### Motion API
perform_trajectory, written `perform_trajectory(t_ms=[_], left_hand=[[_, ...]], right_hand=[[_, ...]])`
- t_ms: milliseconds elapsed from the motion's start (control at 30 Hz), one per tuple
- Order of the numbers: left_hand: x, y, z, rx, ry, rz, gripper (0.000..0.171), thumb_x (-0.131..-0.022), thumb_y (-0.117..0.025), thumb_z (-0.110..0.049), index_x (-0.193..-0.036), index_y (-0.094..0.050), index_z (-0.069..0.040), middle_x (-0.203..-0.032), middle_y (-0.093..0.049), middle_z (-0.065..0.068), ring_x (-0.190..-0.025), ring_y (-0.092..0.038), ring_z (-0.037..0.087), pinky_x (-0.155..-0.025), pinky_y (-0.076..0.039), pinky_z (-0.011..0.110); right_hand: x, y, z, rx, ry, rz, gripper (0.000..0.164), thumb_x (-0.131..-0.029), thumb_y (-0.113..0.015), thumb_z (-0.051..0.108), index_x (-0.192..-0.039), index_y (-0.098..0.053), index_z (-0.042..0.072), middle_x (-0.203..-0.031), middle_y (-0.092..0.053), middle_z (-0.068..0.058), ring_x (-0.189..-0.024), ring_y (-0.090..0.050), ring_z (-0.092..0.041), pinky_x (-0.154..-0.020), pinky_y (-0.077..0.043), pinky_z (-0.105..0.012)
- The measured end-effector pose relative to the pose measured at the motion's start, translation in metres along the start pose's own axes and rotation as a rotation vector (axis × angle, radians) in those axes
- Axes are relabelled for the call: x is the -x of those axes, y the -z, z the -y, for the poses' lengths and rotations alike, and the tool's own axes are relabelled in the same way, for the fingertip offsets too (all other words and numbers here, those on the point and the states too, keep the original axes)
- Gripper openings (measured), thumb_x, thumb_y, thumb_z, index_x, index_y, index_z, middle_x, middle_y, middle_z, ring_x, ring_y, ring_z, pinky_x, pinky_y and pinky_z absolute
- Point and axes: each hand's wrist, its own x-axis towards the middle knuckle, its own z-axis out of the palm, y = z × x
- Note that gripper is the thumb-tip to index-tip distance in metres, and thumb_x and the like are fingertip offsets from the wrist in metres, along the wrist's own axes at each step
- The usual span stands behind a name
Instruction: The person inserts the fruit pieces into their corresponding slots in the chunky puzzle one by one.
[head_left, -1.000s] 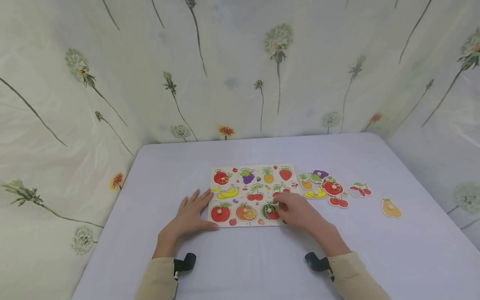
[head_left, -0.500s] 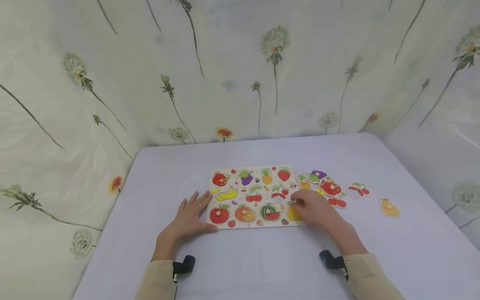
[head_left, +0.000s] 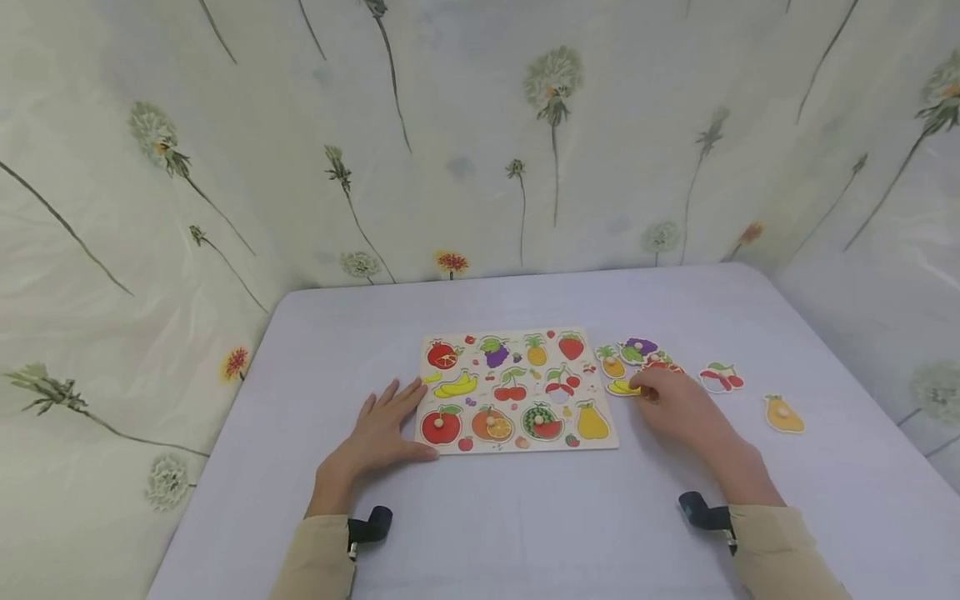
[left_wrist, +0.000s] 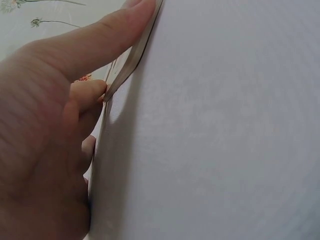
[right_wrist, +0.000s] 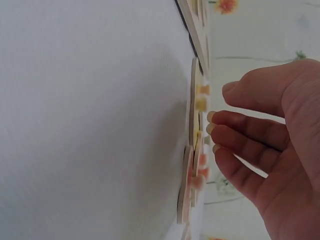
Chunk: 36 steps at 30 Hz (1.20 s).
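Observation:
A wooden fruit puzzle board point(head_left: 553, 445) lies on the table. Its bottom row holds knobbed apple point(head_left: 441, 427), orange point(head_left: 495, 427) and watermelon point(head_left: 542, 423) pieces. My left hand point(head_left: 375, 432) rests with spread fingers at the board's left edge; in the left wrist view the thumb point(left_wrist: 107, 37) lies along the board's side. My right hand point(head_left: 678, 408) is just right of the board, over the loose pieces, its fingertips at the banana piece point(head_left: 620, 388). In the right wrist view, thumb and fingers point(right_wrist: 240, 137) stand apart near the knobs, with nothing between them.
Loose pineapple point(head_left: 611, 363), grape point(head_left: 637, 351) and pomegranate point(head_left: 662, 362) pieces lie close together beyond my right hand. Farther right are a cherry piece point(head_left: 722, 379) and a pear piece point(head_left: 783, 414). A flowered curtain point(head_left: 465, 208) hangs behind the table point(head_left: 480, 525).
My right hand has moved right, from the watermelon piece past the pear picture to the banana piece, uncovering the board's lower right corner. The left hand has stayed in place.

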Motion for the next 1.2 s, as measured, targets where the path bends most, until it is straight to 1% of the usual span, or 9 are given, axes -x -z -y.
perform_trajectory(t_ms=[133,200,267,400,533,700,767,1000,1200], left_hand=[[0.000,0.000,0.000,0.003,0.001,0.004,0.108,-0.068,-0.082,-0.057,-0.157,-0.028,-0.029,-0.166,-0.024,-0.009,-0.157,-0.005,0.026,-0.125,-0.001,0.059],[0.000,-0.001,0.000,0.010,-0.001,0.006,0.108,-0.068,-0.083,-0.057,-0.157,-0.029,-0.029,-0.166,-0.024,-0.009,-0.157,-0.005,0.026,-0.125,-0.001,0.059],[0.000,-0.001,0.000,0.011,-0.003,0.008,0.108,-0.068,-0.082,-0.058,-0.157,-0.029,-0.029,-0.166,-0.024,-0.009,-0.157,-0.005,0.026,-0.125,-0.001,0.059],[0.000,-0.002,0.000,0.011,-0.003,0.008,0.108,-0.068,-0.082,-0.058,-0.157,-0.029,-0.029,-0.166,-0.024,-0.010,-0.157,-0.005,0.025,-0.125,-0.001,0.059],[0.001,-0.002,0.000,0.009,-0.001,0.010,0.108,-0.068,-0.082,-0.057,-0.157,-0.028,-0.029,-0.166,-0.024,-0.010,-0.157,-0.004,0.025,-0.125,-0.001,0.058],[0.001,-0.003,0.000,0.009,0.001,0.010,0.108,-0.068,-0.082,-0.057,-0.157,-0.029,-0.029,-0.166,-0.024,-0.009,-0.157,-0.004,0.025,-0.125,-0.001,0.059],[0.001,-0.003,0.000,0.010,-0.001,0.009,0.108,-0.068,-0.083,-0.057,-0.157,-0.029,-0.028,-0.166,-0.024,-0.009,-0.157,-0.005,0.026,-0.125,-0.001,0.059],[-0.001,-0.004,0.002,-0.003,-0.002,0.010,0.108,-0.069,-0.082,-0.058,-0.158,-0.028,-0.028,-0.166,-0.023,-0.009,-0.157,-0.004,0.027,-0.125,-0.002,0.059],[-0.003,0.000,0.003,-0.009,-0.001,0.018,0.108,-0.070,-0.081,-0.059,-0.158,-0.026,-0.029,-0.167,-0.022,-0.009,-0.157,-0.004,0.027,-0.125,-0.002,0.059]], right_hand=[[0.001,0.011,-0.013,0.019,-0.021,0.014,0.031,-0.092,-0.063,0.013,-0.122,-0.067,0.007,-0.110,-0.067,-0.013,-0.096,-0.056,-0.028,-0.088,-0.054,-0.050],[0.002,0.016,-0.020,0.023,-0.043,0.031,0.034,-0.092,-0.063,0.014,-0.125,-0.065,0.005,-0.111,-0.066,-0.015,-0.096,-0.055,-0.029,-0.086,-0.054,-0.051],[0.003,0.019,-0.028,0.026,-0.064,0.039,0.036,-0.092,-0.064,0.015,-0.126,-0.064,0.003,-0.115,-0.065,-0.019,-0.099,-0.056,-0.033,-0.087,-0.054,-0.053],[0.006,0.025,-0.046,0.025,-0.110,0.046,0.042,-0.092,-0.065,0.019,-0.129,-0.061,0.001,-0.126,-0.060,-0.027,-0.111,-0.054,-0.043,-0.093,-0.051,-0.062],[0.011,0.029,-0.064,0.032,-0.127,0.039,0.039,-0.092,-0.064,0.020,-0.126,-0.061,0.000,-0.124,-0.061,-0.028,-0.110,-0.053,-0.044,-0.092,-0.050,-0.063],[0.021,0.035,-0.078,0.040,-0.176,0.029,0.039,-0.093,-0.062,0.019,-0.127,-0.060,-0.002,-0.129,-0.056,-0.032,-0.116,-0.049,-0.050,-0.096,-0.046,-0.067],[0.025,0.038,-0.084,0.045,-0.184,0.018,0.040,-0.093,-0.062,0.018,-0.127,-0.060,-0.003,-0.129,-0.055,-0.032,-0.115,-0.049,-0.050,-0.095,-0.046,-0.067],[0.034,0.049,-0.105,0.067,-0.203,-0.025,0.038,-0.092,-0.062,0.015,-0.126,-0.059,-0.003,-0.120,-0.058,-0.032,-0.103,-0.053,-0.046,-0.084,-0.048,-0.063],[0.037,0.057,-0.113,0.051,-0.245,-0.031,0.040,-0.092,-0.064,0.017,-0.126,-0.057,-0.004,-0.120,-0.056,-0.034,-0.104,-0.050,-0.049,-0.086,-0.046,-0.067]])
